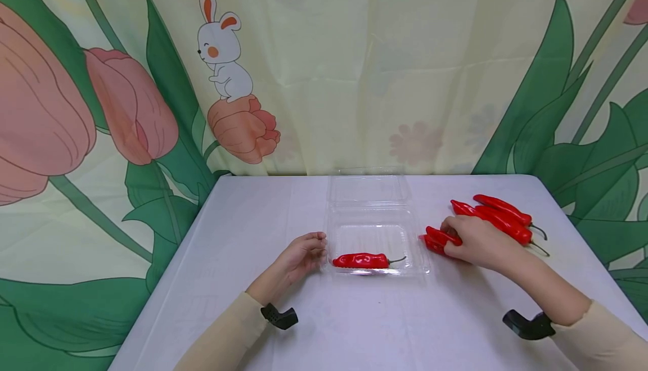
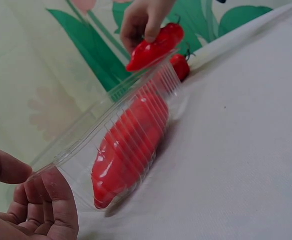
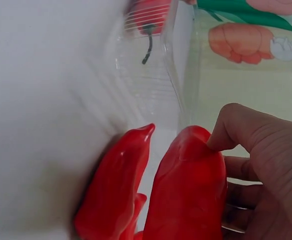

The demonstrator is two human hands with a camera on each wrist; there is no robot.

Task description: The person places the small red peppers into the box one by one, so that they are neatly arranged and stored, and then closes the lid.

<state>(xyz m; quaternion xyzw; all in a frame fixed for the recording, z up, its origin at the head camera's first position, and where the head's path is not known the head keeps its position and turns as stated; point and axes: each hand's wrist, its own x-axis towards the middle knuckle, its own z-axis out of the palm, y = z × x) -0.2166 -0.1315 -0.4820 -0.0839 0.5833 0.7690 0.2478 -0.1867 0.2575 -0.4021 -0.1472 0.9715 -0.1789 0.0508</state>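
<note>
A clear hinged plastic box [image 1: 416, 247] lies with its lid [image 1: 368, 187] folded back on the white table. Inside, along its front side, is one glossy red chili pepper [image 1: 360, 261] with a green stem. My left hand [image 1: 304, 254] pinches the box's left rim between thumb and fingers, as the left wrist view shows. To the right of the box, my right hand [image 1: 481, 241] holds another red chili pepper [image 3: 188, 195] between thumb and fingers. Right beside that one lies a further red pepper [image 3: 114, 187], its tip toward the box.
Several more red peppers [image 1: 503, 208] lie behind and to the right of my right hand, stems pointing right. A curtain [image 1: 324, 78] printed with tulips and a rabbit hangs along the table's back edge. The white tablecloth [image 1: 364, 326] spreads in front of the box.
</note>
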